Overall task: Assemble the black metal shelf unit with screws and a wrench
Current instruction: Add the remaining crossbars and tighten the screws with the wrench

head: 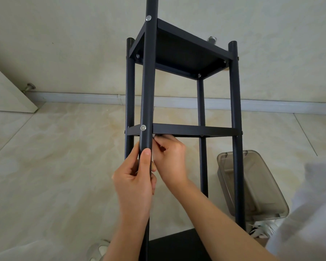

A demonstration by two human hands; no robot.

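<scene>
The black metal shelf unit (pixel 194 129) lies tilted away from me, with four round posts and two square shelves fixed between them. Silver screws (pixel 143 127) show on the nearest post (pixel 148 87) at each shelf. My left hand (pixel 135 178) grips that post just below the middle shelf, thumb on its front. My right hand (pixel 170 157) reaches behind the same post, fingers pinched on something small under the shelf's corner; what it is stays hidden. A third black shelf panel (pixel 177 245) sits near the bottom edge.
A smoky translucent plastic box (pixel 252 185) stands on the tiled floor to the right of the unit. A white door with a metal stop (pixel 29 87) is at the far left. White baseboard runs along the wall. My pale trouser leg (pixel 312 213) fills the lower right.
</scene>
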